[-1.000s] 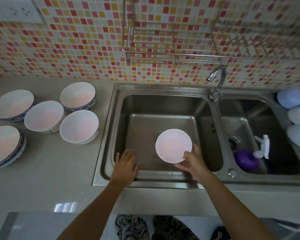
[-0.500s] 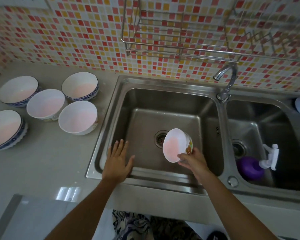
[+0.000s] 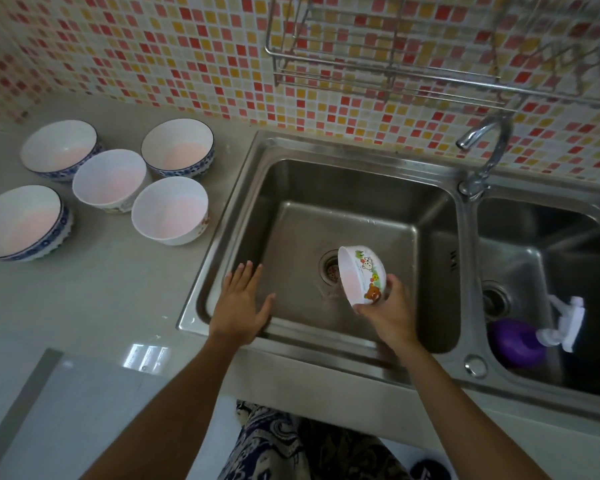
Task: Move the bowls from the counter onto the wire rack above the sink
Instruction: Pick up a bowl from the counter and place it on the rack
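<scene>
My right hand point(image 3: 388, 315) grips a small white bowl with cartoon pictures point(image 3: 362, 273), tipped on its side with the mouth facing left, over the left sink basin point(image 3: 291, 230). My left hand point(image 3: 241, 304) lies flat with fingers spread on the sink's front left rim. Several bowls stand upright on the counter at the left: two plain white ones point(image 3: 110, 180) point(image 3: 170, 209) and three with blue rims point(image 3: 59, 148) point(image 3: 177, 147) point(image 3: 20, 221). The wire rack point(image 3: 378, 64) hangs on the tiled wall above the sink and holds nothing that I can see.
A curved tap point(image 3: 484, 147) stands between the two basins. The right basin holds a purple spray bottle with a white trigger point(image 3: 523, 341). The grey counter point(image 3: 84, 289) stretches left of the sink. Patterned clothing shows below the counter edge.
My right hand has tipped the bowl from mouth-up to on its side. The view has shifted so the rack and sink sit further right.
</scene>
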Motion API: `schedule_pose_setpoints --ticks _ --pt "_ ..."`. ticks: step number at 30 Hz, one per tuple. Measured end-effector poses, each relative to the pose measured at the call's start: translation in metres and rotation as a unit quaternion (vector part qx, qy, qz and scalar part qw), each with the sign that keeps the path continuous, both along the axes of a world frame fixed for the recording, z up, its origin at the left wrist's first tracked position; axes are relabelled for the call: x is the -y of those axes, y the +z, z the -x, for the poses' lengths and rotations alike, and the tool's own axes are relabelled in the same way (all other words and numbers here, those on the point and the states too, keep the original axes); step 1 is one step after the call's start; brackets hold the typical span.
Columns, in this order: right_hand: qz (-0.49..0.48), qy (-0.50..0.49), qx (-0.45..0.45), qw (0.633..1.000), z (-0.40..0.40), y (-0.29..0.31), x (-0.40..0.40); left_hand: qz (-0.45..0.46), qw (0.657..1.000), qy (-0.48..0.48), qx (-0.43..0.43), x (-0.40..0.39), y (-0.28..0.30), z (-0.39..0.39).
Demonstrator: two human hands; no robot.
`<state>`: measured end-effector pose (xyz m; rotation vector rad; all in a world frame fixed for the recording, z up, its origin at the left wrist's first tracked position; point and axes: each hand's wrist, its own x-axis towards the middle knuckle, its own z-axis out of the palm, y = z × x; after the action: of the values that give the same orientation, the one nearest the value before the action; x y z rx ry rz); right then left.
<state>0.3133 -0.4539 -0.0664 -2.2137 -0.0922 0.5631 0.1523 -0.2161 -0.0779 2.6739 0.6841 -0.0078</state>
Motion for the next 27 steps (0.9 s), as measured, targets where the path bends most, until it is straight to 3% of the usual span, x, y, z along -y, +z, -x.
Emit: schedule_pose_setpoints --ticks 9,13,17,20,22,24,27 --pt "0.052 0.122 0.179 0.975 0.015 0.002 -0.011 -0.008 1.0 0.004 0.011 0.001 0.0 0.0" --pt "0.114 0.171 0.218 0.954 0.023 0.008 -0.013 -0.006 1.0 0.008 0.015 0.002 0.002 0.001" --pt "0.085 0.144 0.247 0.955 0.029 0.013 -0.017 0.008 1.0 0.009 0.023 0.004 0.004 0.002" --pt "-0.029 -0.007 0.153 0.988 0.024 0.028 -0.024 0.014 0.999 -0.028 -0.007 0.003 0.004 0.005" --pt "-0.12 -0.102 0.054 0.986 0.013 0.043 -0.026 -0.003 0.998 -0.065 -0.024 0.001 0.008 0.002" --pt "-0.25 -0.167 -0.062 0.952 0.001 0.063 -0.023 -0.018 0.996 -0.086 -0.009 0.0 0.022 -0.012" --pt "-0.37 -0.177 -0.165 0.897 -0.01 0.097 -0.012 -0.025 0.991 -0.106 0.077 -0.004 0.065 -0.053"
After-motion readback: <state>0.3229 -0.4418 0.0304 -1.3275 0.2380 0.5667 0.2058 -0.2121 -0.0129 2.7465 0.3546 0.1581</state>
